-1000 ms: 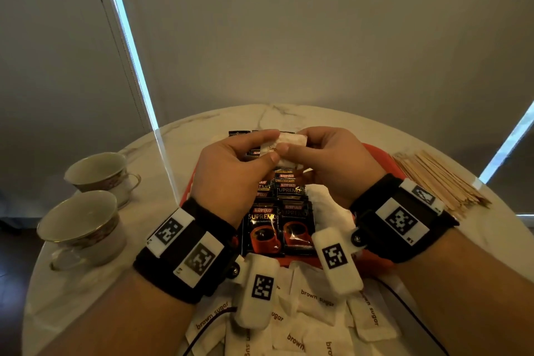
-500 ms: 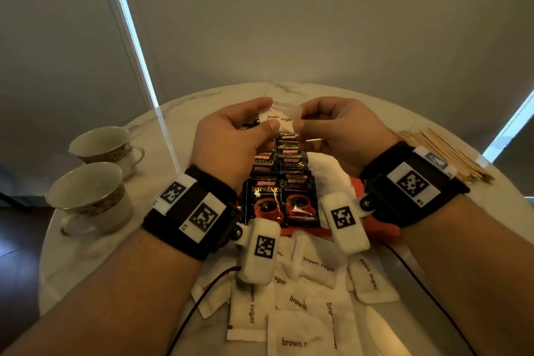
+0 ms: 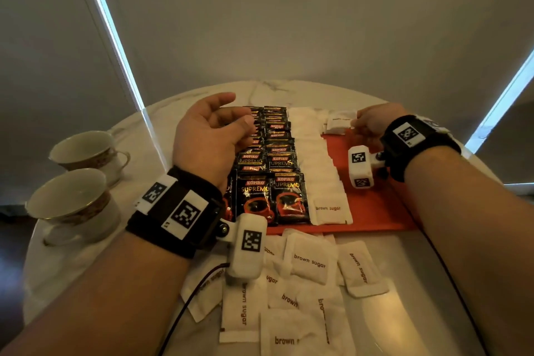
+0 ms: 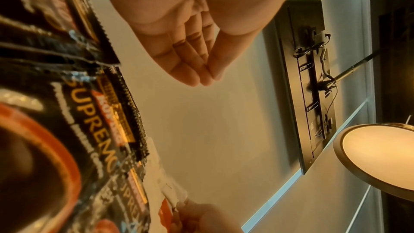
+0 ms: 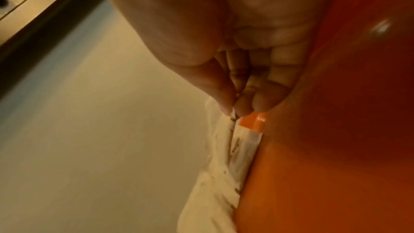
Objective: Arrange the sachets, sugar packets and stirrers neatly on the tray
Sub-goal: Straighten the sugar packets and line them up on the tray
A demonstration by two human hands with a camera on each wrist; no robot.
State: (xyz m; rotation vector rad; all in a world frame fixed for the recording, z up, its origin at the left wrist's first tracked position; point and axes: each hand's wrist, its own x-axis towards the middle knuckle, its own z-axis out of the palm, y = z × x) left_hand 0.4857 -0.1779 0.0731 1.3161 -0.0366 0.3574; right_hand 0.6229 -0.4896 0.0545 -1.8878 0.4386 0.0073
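Looking down, I see the round marble table filling the lower half of the head view, with the red tray at its centre. On the tray's left part lie the black coffee sachets in overlapping columns running toward the top of the frame, and just right of them a column of white brown-sugar packets, also overlapping. A loose heap of sugar packets sits on the table along the bottom edge of the frame, below the tray. Two teacups stand at the left edge, well apart from the tray.

My left hand hovers above the sachet columns with its fingers relaxed and nearly straight, holding nothing; the left wrist view shows the palm empty. My right hand is at the upper right of the tray, thumb and fingertips pinching one sugar packet by its right edge. In the right wrist view that packet meets the tray beside the top of the white column.
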